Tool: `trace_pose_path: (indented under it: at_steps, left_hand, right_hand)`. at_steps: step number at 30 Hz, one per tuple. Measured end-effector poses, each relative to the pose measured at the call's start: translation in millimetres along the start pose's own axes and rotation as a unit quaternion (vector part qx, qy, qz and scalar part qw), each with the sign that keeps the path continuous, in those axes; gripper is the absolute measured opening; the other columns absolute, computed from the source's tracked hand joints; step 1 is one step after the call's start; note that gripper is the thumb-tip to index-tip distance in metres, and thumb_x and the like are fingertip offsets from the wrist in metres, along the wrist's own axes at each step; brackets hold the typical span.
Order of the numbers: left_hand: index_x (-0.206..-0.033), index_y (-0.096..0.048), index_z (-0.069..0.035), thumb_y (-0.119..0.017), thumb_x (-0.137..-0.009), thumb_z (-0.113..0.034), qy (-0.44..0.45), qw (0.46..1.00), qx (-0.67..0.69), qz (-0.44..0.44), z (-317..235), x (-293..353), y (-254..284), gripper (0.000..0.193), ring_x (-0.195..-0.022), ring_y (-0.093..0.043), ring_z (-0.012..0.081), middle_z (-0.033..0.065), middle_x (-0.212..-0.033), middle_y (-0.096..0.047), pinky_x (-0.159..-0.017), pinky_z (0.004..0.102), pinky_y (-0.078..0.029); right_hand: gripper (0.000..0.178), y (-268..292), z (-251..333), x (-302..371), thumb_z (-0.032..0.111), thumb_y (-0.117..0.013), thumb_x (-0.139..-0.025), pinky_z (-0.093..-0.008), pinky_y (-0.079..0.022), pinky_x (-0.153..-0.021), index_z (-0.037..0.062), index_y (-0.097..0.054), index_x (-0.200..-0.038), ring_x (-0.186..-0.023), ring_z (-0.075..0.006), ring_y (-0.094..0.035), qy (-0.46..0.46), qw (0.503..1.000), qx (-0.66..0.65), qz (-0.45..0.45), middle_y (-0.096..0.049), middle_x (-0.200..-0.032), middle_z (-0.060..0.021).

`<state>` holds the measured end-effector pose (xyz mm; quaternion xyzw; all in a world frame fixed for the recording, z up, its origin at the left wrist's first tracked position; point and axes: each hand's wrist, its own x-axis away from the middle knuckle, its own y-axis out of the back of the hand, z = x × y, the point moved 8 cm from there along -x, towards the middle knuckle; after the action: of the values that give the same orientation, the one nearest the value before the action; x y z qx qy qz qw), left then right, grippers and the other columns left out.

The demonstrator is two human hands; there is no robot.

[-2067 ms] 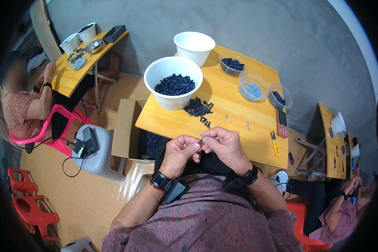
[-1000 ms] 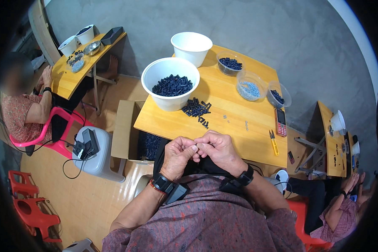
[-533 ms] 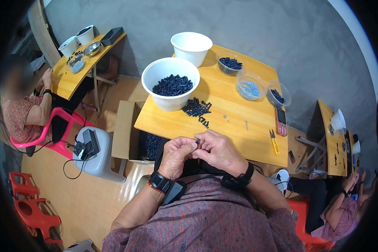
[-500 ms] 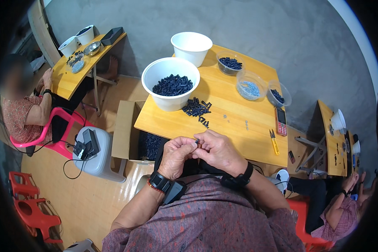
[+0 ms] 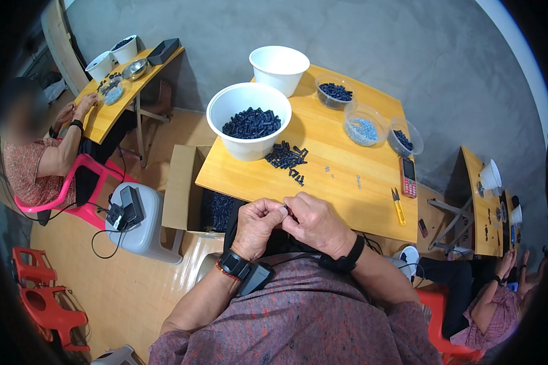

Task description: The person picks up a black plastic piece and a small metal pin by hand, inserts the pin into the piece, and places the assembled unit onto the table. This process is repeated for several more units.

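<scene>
My left hand point(image 5: 257, 227) and my right hand point(image 5: 320, 224) meet at the table's near edge, above my lap. Between their pinched fingertips sits a small black part point(image 5: 287, 208), mostly hidden by the fingers. Just beyond them, on the yellow wooden table point(image 5: 243, 180), lies a loose pile of short black plastic pieces point(image 5: 284, 156). A large white tub point(image 5: 249, 148) behind the pile holds many more of these. A few tiny silvery pieces point(image 5: 358, 182) are scattered to the right.
An empty-looking white tub point(image 5: 280, 79) stands farther back. Clear bowls hold black pieces point(image 5: 336, 92) and small light-blue pieces point(image 5: 364, 129). Yellow-handled snips point(image 5: 399, 210) and a red phone point(image 5: 408, 176) lie at right. An open carton point(image 5: 184, 194) stands left. Co-workers sit at both sides.
My right hand has turned inward, its fingers curling further over the small part, which now shows less. The co-worker at left has moved a hand toward their clear bowl.
</scene>
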<state>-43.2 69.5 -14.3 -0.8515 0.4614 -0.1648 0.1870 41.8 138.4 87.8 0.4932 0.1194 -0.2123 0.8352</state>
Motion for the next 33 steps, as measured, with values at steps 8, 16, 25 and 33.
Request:
trace_pose_path:
  at_steps: [8, 16, 25, 33]
  left_hand:
    - [-0.094, -0.066, -0.001, -0.066, -0.092, -0.008, 0.003, 0.999, 0.035, 0.036, -0.2, -0.3, -2.9, 0.007, -0.075, -0.063, 0.0110, 0.0048, -0.087, -0.067, -0.070, 0.0269, -0.054]
    - [-0.098, -0.065, -0.002, -0.064, -0.093, -0.009, 0.062, 0.991, 0.090, 0.073, 2.3, 0.9, -10.4, 0.009, -0.077, -0.066, 0.0153, 0.0085, -0.090, -0.068, -0.072, 0.0301, -0.057]
    - [-0.096, -0.065, -0.001, -0.064, -0.093, -0.008, 0.065, 0.991, 0.084, 0.086, 2.8, 0.5, -12.0, 0.007, -0.079, -0.066, 0.0155, 0.0099, -0.094, -0.068, -0.072, 0.0290, -0.057]
    - [-0.095, -0.065, -0.001, -0.065, -0.093, -0.008, 0.063, 0.993, 0.067, 0.067, 3.0, 1.4, -11.3, 0.007, -0.077, -0.065, 0.0155, 0.0093, -0.090, -0.068, -0.070, 0.0287, -0.056]
  right_hand:
    - [0.025, -2.8, -17.6, 2.9, 0.003, -0.073, -0.081, -0.0292, -0.053, -0.062, -0.0018, -0.064, -0.103, -0.072, -0.0169, -0.066, -0.079, 0.982, -0.163, 0.047, -0.063, -0.080, -0.0094]
    - [0.025, -9.9, -45.2, 11.2, 0.004, -0.066, -0.089, -0.0250, -0.053, -0.064, -0.0040, -0.066, -0.113, -0.070, -0.0094, -0.063, -0.209, 0.908, -0.355, 0.078, -0.068, -0.084, -0.0077]
    - [0.010, -5.8, -46.6, 5.0, 0.004, -0.062, -0.093, -0.0233, -0.052, -0.063, -0.0031, -0.068, -0.096, -0.069, -0.0073, -0.062, -0.195, 0.916, -0.341, 0.085, -0.068, -0.079, -0.0047]
    - [0.012, -6.6, -46.9, 12.1, 0.005, -0.064, -0.092, -0.0228, -0.052, -0.064, -0.0039, -0.066, -0.100, -0.069, -0.0078, -0.062, -0.237, 0.889, -0.388, 0.048, -0.068, -0.081, -0.0041]
